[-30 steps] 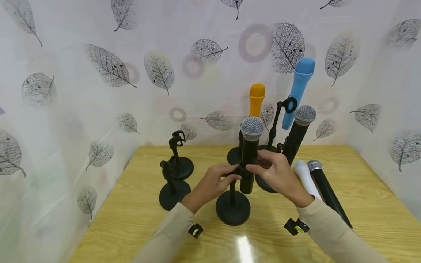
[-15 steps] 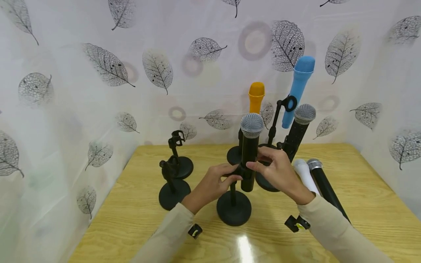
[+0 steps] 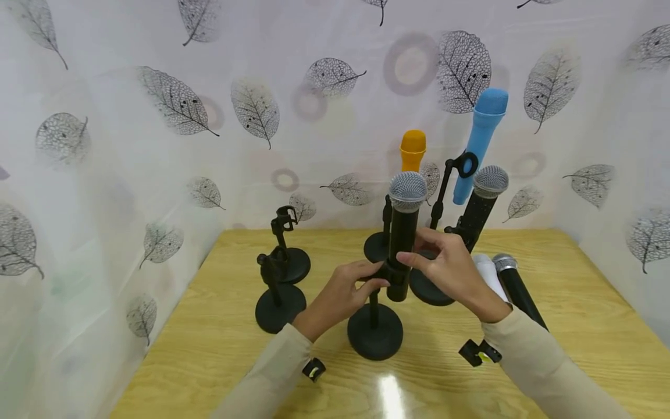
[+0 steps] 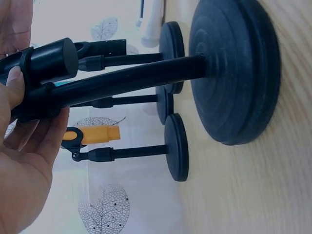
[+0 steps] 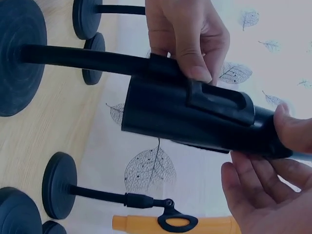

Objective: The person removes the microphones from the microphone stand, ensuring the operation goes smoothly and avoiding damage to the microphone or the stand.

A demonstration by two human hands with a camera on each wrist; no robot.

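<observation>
Little had moved since half a second earlier: the held microphone point(image 3: 403, 235) now sat slightly higher against the orange microphone point(image 3: 412, 148) behind it. It leaned only a little from upright in the clip point(image 5: 219, 112) atop the front stand point(image 3: 375, 331), its lower end jutting below the clip. The left hand point(image 3: 337, 297) pinched the clip between thumb and fingers; the right hand point(image 3: 454, 273) was closed round the microphone just above, thumb and fingers parted only by its body. Seating it seemed well advanced, though whether it was fully home could not be told. Behind the front stand and to its right, the orange, blue point(image 3: 480, 139) and speckled black point(image 3: 481, 209) microphones were already mounted. Apparently remaining were the near bare stand point(image 3: 280, 308) and far bare stand point(image 3: 297, 267) left of the front stand, and the white microphone point(image 3: 489, 273) and plain black microphone point(image 3: 523, 297) lying on the table point(image 3: 209, 361) to its right.
</observation>
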